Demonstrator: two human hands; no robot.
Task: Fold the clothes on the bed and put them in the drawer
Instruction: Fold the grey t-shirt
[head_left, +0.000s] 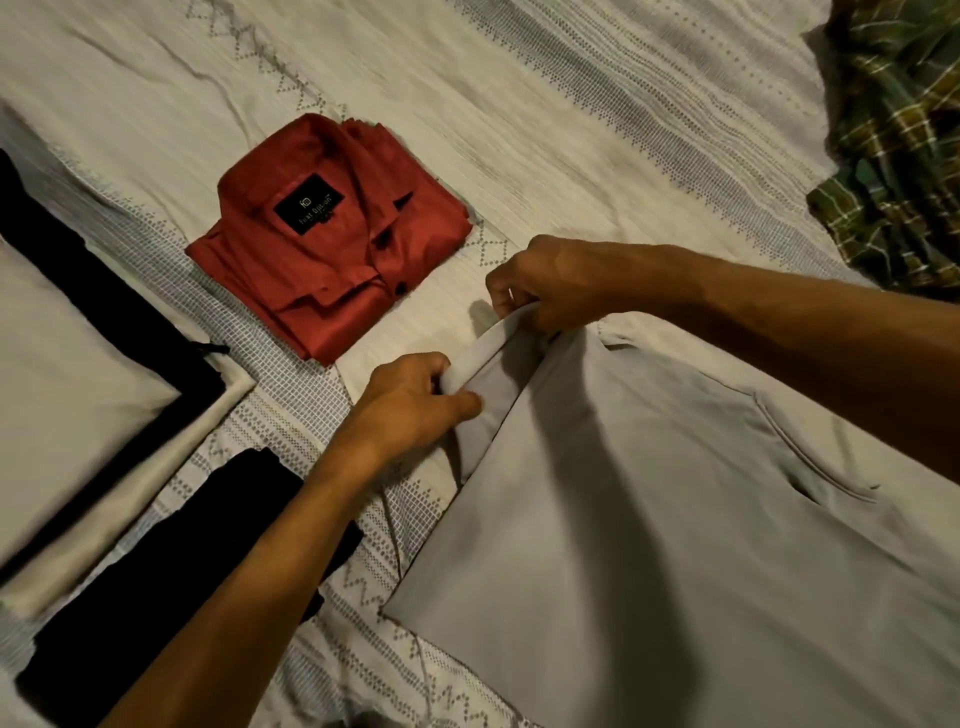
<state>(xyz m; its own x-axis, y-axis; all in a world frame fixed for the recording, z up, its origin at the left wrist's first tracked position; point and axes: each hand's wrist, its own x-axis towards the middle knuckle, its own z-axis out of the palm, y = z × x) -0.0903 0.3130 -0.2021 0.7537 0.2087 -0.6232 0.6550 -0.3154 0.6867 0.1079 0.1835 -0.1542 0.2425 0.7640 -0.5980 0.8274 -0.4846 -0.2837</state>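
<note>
Both hands pinch the grey shirt's (675, 519) collar: left hand (415, 405) at 7 o'clock of the right hand (545, 286). The shirt lies on the bed (519, 130), the folded red shirt (332, 244) at 10 o'clock.

A pale grey shirt (649, 519), plain and without pattern, lies on a white bedspread (467, 104) woven with fine grey dotted stripes, small grid bands and zigzag lines. A solid brick-red shirt (332, 249) carries a black neck label (303, 204) with small pale lettering and dark buttons, while a crumpled checked shirt (893, 156) at the far right edge is dark green crossed with yellow and white lines. At the left are a plain black garment (171, 571) and cream fabric (78, 374) bordered by black.
</note>
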